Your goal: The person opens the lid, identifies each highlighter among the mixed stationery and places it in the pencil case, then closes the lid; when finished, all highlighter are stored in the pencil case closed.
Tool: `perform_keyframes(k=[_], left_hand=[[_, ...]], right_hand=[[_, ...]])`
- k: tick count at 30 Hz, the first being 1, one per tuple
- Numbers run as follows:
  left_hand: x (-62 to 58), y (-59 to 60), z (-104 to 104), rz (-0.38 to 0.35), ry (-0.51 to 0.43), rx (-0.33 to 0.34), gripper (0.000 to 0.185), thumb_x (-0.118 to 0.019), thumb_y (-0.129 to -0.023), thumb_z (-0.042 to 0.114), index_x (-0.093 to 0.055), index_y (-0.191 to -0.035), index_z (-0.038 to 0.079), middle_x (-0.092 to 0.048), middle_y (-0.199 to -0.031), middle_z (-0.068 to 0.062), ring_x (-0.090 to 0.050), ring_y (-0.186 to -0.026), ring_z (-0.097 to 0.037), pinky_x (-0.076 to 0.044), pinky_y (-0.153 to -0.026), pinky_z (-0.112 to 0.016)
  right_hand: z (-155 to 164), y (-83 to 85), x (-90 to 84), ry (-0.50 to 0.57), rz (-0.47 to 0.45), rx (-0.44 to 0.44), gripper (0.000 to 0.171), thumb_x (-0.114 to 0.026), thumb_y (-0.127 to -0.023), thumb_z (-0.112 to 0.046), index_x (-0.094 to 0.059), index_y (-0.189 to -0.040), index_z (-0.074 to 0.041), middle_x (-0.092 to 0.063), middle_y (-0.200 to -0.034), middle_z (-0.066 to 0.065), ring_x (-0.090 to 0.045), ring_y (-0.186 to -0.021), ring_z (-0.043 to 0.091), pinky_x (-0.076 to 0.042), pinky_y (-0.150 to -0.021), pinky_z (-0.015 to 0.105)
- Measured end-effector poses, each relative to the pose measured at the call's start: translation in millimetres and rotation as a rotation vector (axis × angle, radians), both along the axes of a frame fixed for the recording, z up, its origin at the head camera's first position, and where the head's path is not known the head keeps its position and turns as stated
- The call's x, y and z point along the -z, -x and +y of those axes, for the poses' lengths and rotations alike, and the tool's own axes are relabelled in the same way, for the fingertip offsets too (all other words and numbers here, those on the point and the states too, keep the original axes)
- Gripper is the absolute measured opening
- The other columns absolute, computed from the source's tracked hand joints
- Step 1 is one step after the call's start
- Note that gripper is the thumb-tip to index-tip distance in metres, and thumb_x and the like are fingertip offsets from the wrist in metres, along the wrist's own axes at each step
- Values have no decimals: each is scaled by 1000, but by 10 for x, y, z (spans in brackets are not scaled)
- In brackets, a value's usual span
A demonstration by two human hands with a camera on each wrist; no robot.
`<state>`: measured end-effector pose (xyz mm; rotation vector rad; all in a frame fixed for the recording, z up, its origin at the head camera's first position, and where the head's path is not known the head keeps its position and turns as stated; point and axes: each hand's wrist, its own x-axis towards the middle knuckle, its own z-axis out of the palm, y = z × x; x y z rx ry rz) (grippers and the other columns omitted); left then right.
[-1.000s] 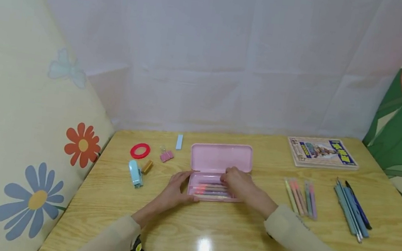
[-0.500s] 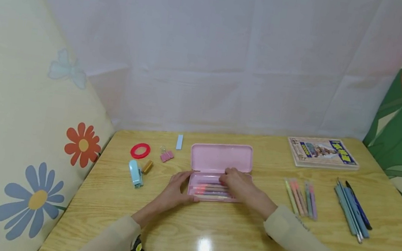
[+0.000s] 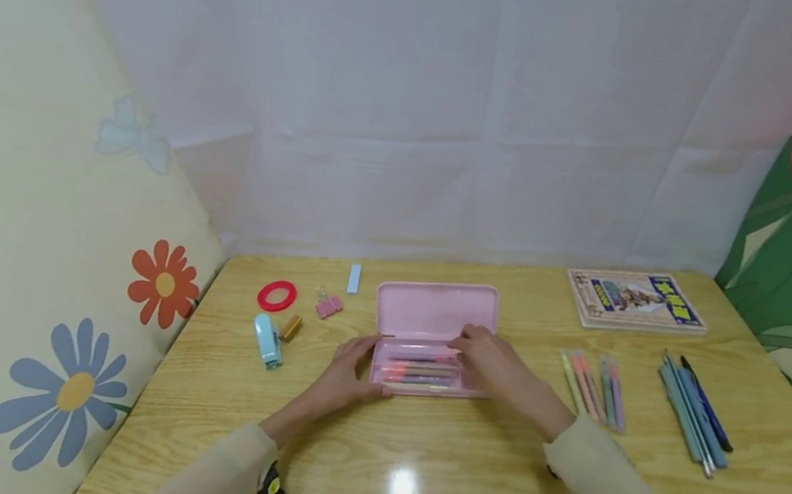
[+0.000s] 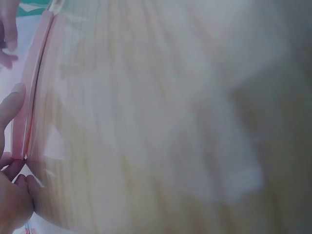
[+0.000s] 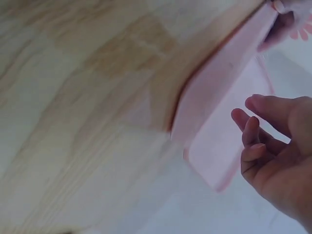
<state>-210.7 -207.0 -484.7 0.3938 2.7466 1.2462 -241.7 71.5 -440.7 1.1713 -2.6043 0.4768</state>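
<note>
An open pink pencil case [image 3: 436, 311] sits mid-table in the head view, its lid leaning back. Several markers [image 3: 419, 372] with orange and other coloured ends lie in its base, toward the left. My left hand [image 3: 344, 377] grips the case's left end, thumb at the front edge; in the left wrist view its thumb [image 4: 12, 105] lies along the pink side wall. Over the right end of the base hovers my right hand [image 3: 498, 364]. Its fingers [image 5: 251, 129] are half bent in the right wrist view, with nothing between them and the thumb.
Right of the case lie several pastel markers [image 3: 594, 389], blue pens [image 3: 694, 415] and a book [image 3: 634, 301]. To the left are a red tape ring [image 3: 262, 296], a blue stapler [image 3: 268, 342], a brown block [image 3: 291, 328], a pink binder clip [image 3: 329, 306] and a light-blue strip [image 3: 353, 279].
My right hand has shifted to the right and slightly up, off the markers in the case, uncovering their right ends. The left hand and the case stay in place.
</note>
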Motion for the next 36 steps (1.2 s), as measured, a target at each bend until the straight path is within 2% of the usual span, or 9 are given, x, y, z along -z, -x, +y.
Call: perform_keyframes(k=[3, 5, 12, 17, 19, 21, 24, 29, 36], left_hand=[[5, 7, -1, 6, 3, 3, 89, -82, -74, 38, -39, -147, 12, -38, -146, -11, -28, -136, -31, -26, -111, -53], [12, 11, -7, 8, 6, 2, 89, -83, -74, 39, -39, -147, 12, -38, -146, -12, -28, -136, -30, -26, -111, -53], [17, 9, -18, -2, 12, -1, 90, -83, -73, 39, -38, -147, 11, -36, -148, -12, -28, -136, -31, -25, -111, -54], [-16, 4, -18, -24, 14, -9, 90, -83, -73, 39, -38, -147, 13, -35, -149, -10, -27, -137, -30, -24, -112, -53], [-21, 11, -20, -18, 16, -12, 90, -83, -73, 39, -39, -147, 13, -36, -148, -11, -27, -137, -30, -25, -112, -53], [-22, 15, -24, -12, 17, -11, 90, -83, -73, 39, -39, -147, 13, -36, -148, -11, -28, -136, -30, -25, -112, -53], [-23, 17, -28, 1, 16, -11, 90, -83, -73, 39, -39, -146, 11, -36, -148, -12, -28, -136, -31, -26, -111, -54], [-17, 8, -24, 7, 3, -6, 90, -83, -73, 38, -39, -146, 10, -37, -148, -13, -28, -136, -33, -25, -111, -55], [4, 13, -15, -22, 13, 1, 92, -82, -73, 40, -37, -148, 13, -35, -149, -11, -25, -138, -32, -24, -112, -55]], right_hand=[[177, -12, -36, 66, 20, 23, 16, -70, -83, 2, -71, -99, 2, -60, -86, 9, -58, -77, 23, -52, -65, 32], [293, -30, -77, 91, -5, 80, 15, -70, -83, 2, -71, -98, 3, -61, -86, 10, -59, -76, 23, -52, -64, 34], [762, -180, -196, 96, -158, 362, 20, -69, -86, -4, -69, -103, 6, -62, -85, 13, -60, -75, 26, -52, -59, 37], [1031, -336, -193, 55, -272, 491, 24, -68, -87, -7, -67, -105, 8, -64, -86, 15, -61, -75, 28, -52, -60, 42], [1106, -382, -168, 36, -305, 514, 18, -67, -87, -7, -68, -98, 7, -63, -81, 13, -59, -71, 26, -50, -57, 40], [1160, -415, -136, 25, -327, 531, 10, -66, -87, -7, -66, -84, 3, -59, -73, 10, -54, -65, 23, -46, -52, 36], [1203, -443, -86, 23, -328, 537, 20, -65, -86, -5, -56, -68, -6, -48, -64, 3, -44, -59, 17, -36, -48, 30], [1197, -449, -13, 33, -310, 517, 21, -68, -83, -2, -55, -67, -7, -46, -61, 1, -42, -57, 16, -35, -47, 28], [1153, -456, 73, 18, -272, 544, 24, -67, -77, 0, -49, -64, -8, -48, -62, 4, -44, -54, 19, -38, -44, 32]])
